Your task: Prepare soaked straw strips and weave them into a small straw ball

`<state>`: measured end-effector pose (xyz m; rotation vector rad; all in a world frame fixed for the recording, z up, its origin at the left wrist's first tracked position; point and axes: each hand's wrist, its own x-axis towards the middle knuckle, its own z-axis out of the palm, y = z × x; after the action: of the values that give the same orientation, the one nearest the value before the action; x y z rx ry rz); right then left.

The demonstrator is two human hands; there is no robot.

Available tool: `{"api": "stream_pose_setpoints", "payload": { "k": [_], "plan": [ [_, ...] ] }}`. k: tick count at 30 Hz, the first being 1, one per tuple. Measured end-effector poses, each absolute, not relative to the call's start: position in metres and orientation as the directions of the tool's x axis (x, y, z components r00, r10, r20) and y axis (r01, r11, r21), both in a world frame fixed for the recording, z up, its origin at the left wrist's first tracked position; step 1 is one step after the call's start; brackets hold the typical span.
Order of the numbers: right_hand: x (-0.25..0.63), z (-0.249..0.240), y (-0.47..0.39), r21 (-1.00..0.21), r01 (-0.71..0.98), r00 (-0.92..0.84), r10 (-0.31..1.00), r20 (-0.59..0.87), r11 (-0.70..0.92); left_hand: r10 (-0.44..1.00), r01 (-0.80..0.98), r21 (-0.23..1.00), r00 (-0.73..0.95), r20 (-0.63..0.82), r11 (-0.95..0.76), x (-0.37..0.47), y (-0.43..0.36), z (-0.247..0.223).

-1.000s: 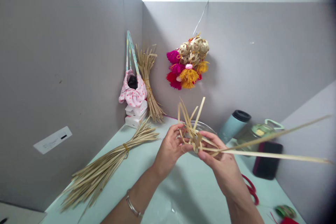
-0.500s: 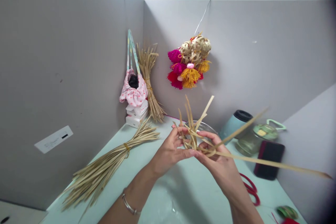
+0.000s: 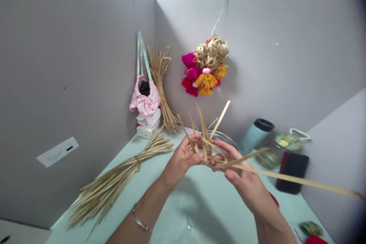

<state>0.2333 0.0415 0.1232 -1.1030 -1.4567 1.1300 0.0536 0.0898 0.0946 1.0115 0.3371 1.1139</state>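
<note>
Between my hands, above the table, is a partly woven piece of flat straw strips (image 3: 206, 151), with loose ends sticking up and out to the right. My left hand (image 3: 184, 158) pinches its left side, thumb in front and fingers behind. My right hand (image 3: 238, 166) is at the right side, its fingers curled behind the strips and its thumb lifted off the weave. One long strip (image 3: 291, 177) runs out past my right hand toward the right edge. A second, shorter strip (image 3: 248, 156) crosses over the right fingers.
A tied straw bundle (image 3: 122, 177) lies at left; another bundle (image 3: 162, 87) leans in the corner beside a dotted pouch (image 3: 145, 101) on white boxes (image 3: 148, 124). A glass bowl (image 3: 225, 136), blue tumbler (image 3: 254, 135), green-lidded jar (image 3: 281, 150) and phone (image 3: 292, 172) stand behind and right. Woven balls (image 3: 211, 51) hang on the wall.
My right thumb has lifted away from the left thumb and the weave. The woven piece has shifted slightly left and turned, and the shorter right strip has swung lower.
</note>
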Motion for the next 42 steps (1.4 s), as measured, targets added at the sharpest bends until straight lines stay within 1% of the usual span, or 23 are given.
{"api": "stream_pose_setpoints", "payload": {
  "k": [4, 8, 11, 14, 17, 20, 23, 29, 36, 39, 42],
  "plan": [
    [0.237, 0.119, 0.047, -0.988, 0.096, -0.072, 0.991, 0.116, 0.123, 0.849, -0.589, 0.805, 0.46, 0.261, 0.072, 0.053, 0.089, 0.096],
    [0.236, 0.115, 0.051, -0.987, 0.092, -0.025, 0.991, 0.129, 0.131, 0.81, -0.554, 0.831, 0.509, 0.292, 0.048, 0.051, 0.088, 0.098],
    [0.233, 0.112, 0.054, -0.988, 0.087, 0.06, 0.989, 0.132, 0.126, 0.8, -0.515, 0.857, 0.524, 0.292, 0.024, 0.052, 0.088, 0.097],
    [0.23, 0.108, 0.055, -0.985, 0.087, 0.141, 0.977, 0.16, 0.149, 0.814, -0.522, 0.853, 0.504, 0.288, 0.021, 0.056, 0.088, 0.096],
    [0.23, 0.108, 0.054, -0.982, 0.108, 0.097, 0.981, 0.169, 0.158, 0.827, -0.552, 0.833, 0.488, 0.279, 0.044, 0.058, 0.088, 0.098],
    [0.232, 0.112, 0.051, -0.987, 0.104, -0.015, 0.993, 0.12, 0.121, 0.84, -0.562, 0.826, 0.471, 0.269, 0.05, 0.058, 0.088, 0.098],
    [0.228, 0.116, 0.048, -0.989, 0.103, -0.062, 0.993, 0.1, 0.106, 0.847, -0.559, 0.828, 0.461, 0.265, 0.045, 0.058, 0.088, 0.096],
    [0.217, 0.113, 0.05, -0.971, 0.159, 0.072, 0.979, 0.189, 0.176, 0.865, -0.514, 0.858, 0.435, 0.249, 0.012, 0.062, 0.087, 0.095],
    [0.219, 0.11, 0.051, -0.927, 0.268, -0.025, 0.964, 0.264, 0.261, 0.874, -0.551, 0.834, 0.402, 0.273, -0.007, 0.064, 0.086, 0.095],
    [0.218, 0.109, 0.052, -0.913, 0.29, -0.011, 0.955, 0.296, 0.287, 0.875, -0.525, 0.851, 0.404, 0.267, -0.017, 0.064, 0.085, 0.094],
    [0.218, 0.108, 0.052, -0.927, 0.271, 0.038, 0.959, 0.28, 0.26, 0.855, -0.496, 0.868, 0.45, 0.258, -0.001, 0.061, 0.085, 0.093]
  ]
}}
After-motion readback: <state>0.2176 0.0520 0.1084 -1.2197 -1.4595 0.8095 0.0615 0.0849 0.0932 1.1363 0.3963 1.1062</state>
